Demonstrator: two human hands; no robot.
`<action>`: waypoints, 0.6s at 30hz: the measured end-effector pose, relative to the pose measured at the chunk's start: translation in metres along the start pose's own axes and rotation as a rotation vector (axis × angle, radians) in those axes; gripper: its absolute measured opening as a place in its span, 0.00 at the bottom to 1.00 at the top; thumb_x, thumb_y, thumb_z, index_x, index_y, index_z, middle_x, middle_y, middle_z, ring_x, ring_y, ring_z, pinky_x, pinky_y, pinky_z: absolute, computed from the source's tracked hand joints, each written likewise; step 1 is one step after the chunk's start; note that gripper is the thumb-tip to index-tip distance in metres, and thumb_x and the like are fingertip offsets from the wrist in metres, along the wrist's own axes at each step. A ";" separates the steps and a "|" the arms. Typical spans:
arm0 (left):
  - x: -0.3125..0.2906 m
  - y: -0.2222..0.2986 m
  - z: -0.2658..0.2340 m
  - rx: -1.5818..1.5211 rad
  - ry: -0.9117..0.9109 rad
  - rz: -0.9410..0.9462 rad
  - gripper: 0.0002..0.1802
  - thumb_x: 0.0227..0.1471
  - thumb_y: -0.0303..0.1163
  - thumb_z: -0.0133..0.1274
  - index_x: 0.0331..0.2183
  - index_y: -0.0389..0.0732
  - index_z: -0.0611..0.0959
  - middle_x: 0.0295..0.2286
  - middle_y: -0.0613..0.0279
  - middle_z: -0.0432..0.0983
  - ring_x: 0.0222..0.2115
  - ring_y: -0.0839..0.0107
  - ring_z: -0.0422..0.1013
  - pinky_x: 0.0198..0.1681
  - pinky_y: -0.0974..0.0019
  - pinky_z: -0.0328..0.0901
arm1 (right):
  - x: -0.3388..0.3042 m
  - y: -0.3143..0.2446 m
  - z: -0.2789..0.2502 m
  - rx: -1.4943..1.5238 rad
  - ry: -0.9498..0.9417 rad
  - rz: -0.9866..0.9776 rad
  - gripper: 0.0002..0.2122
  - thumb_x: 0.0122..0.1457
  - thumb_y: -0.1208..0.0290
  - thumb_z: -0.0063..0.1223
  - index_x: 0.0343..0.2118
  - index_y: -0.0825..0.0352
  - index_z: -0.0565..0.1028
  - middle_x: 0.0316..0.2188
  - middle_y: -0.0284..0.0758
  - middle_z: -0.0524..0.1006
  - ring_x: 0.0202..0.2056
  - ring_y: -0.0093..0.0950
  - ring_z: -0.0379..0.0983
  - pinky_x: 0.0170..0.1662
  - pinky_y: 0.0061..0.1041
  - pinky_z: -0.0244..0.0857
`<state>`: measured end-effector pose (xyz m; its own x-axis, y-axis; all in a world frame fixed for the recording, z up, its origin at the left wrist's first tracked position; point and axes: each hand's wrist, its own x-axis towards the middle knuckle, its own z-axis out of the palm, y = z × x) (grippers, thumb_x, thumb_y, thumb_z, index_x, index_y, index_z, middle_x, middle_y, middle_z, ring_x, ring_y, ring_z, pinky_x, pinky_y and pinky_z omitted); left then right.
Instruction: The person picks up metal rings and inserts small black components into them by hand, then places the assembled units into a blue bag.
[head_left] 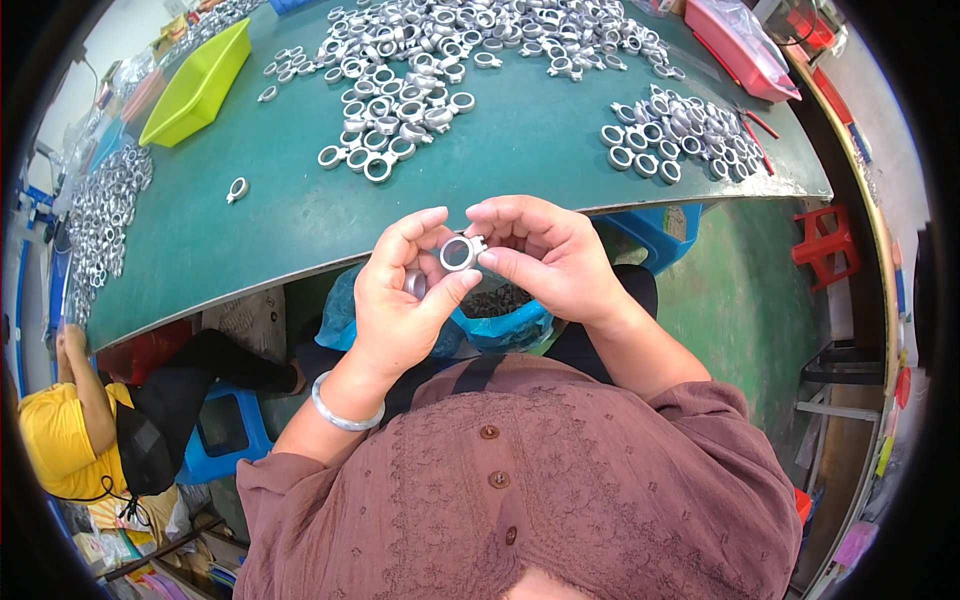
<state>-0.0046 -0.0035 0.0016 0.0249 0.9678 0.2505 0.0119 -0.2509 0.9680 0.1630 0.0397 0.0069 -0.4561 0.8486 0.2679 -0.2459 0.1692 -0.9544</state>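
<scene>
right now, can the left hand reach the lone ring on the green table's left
Probably yes: nothing visible blocks the way from the left hand to the lone ring across the green table, though the metal ring tucked inside that hand may hamper gripping.

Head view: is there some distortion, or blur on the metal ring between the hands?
Head view: yes, the near edge of the green table bows and corners blacken; same view, the metal ring looks fairly sharp, without obvious motion blur.

Head fisheye; downward, close above hands (388, 302) (568, 268)
</scene>
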 end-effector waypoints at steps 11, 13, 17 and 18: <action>0.001 -0.003 0.000 -0.040 -0.008 0.057 0.29 0.39 0.16 0.57 0.46 0.35 0.67 0.33 0.62 0.69 0.28 0.84 0.65 0.29 0.83 0.60 | 0.001 -0.002 0.000 0.036 -0.025 0.008 0.14 0.51 0.83 0.49 0.43 0.71 0.69 0.32 0.31 0.73 0.34 0.18 0.69 0.39 0.16 0.64; 0.000 -0.004 0.000 -0.022 -0.008 0.072 0.29 0.38 0.16 0.57 0.46 0.35 0.67 0.33 0.62 0.69 0.27 0.84 0.64 0.28 0.83 0.59 | -0.001 -0.002 0.000 0.044 -0.025 0.013 0.14 0.51 0.83 0.49 0.43 0.71 0.69 0.33 0.32 0.73 0.34 0.18 0.69 0.40 0.16 0.64; 0.001 -0.005 0.001 0.110 0.033 0.159 0.30 0.36 0.16 0.57 0.45 0.37 0.69 0.31 0.64 0.71 0.18 0.87 0.60 0.20 0.84 0.56 | 0.000 -0.003 0.001 0.060 -0.014 0.032 0.14 0.52 0.83 0.49 0.43 0.71 0.69 0.33 0.32 0.73 0.35 0.18 0.69 0.40 0.16 0.64; 0.002 -0.006 0.001 0.110 0.032 0.158 0.30 0.36 0.16 0.57 0.45 0.37 0.69 0.31 0.64 0.71 0.18 0.87 0.60 0.20 0.84 0.56 | 0.000 -0.003 0.001 0.066 -0.012 0.036 0.14 0.52 0.83 0.48 0.43 0.71 0.69 0.33 0.32 0.73 0.35 0.17 0.69 0.40 0.16 0.65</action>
<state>-0.0034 -0.0006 -0.0035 0.0030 0.9159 0.4014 0.1195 -0.3989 0.9092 0.1631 0.0387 0.0094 -0.4754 0.8477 0.2355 -0.2851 0.1048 -0.9528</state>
